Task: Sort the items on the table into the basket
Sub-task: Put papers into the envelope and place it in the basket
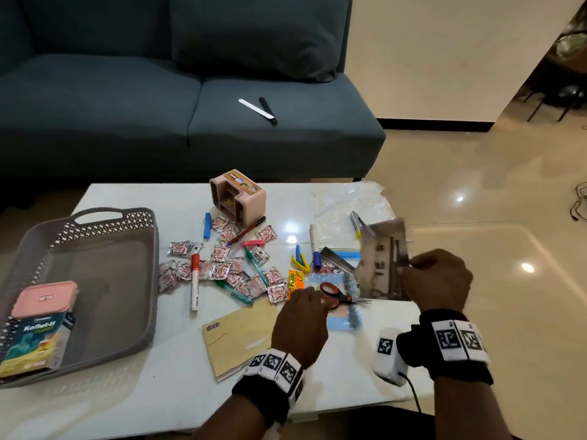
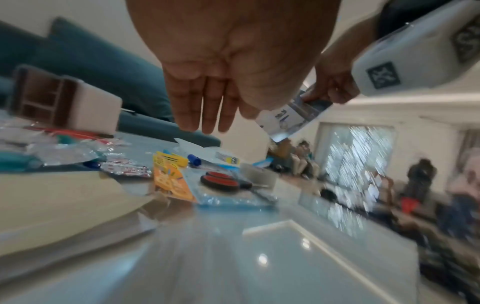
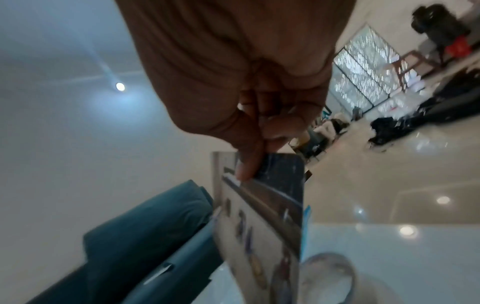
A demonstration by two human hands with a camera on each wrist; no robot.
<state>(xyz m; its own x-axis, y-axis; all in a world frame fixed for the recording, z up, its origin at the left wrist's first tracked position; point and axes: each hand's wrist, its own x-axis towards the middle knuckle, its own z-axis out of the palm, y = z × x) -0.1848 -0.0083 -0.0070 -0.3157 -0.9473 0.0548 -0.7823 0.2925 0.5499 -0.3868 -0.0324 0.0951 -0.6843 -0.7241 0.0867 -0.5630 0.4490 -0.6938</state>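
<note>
Pinching a printed card (image 1: 382, 258), the right hand (image 1: 436, 281) is busy; the flat-fingered left hand (image 1: 301, 322) is nearer the scissors (image 1: 340, 295), blades toward 3 o'clock.

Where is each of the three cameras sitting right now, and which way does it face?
Head: worn on the head, looking forward and down at the table, basket and sofa; both forearms show, left hand open over the scissors, right hand.
Left wrist: under the left palm, looking along straight fingers across the table.
Right wrist: under the right hand, facing the flat packet it pinches, sofa and ceiling behind.
Shared: all three show the flat packet; head and left wrist share the scissors.
</note>
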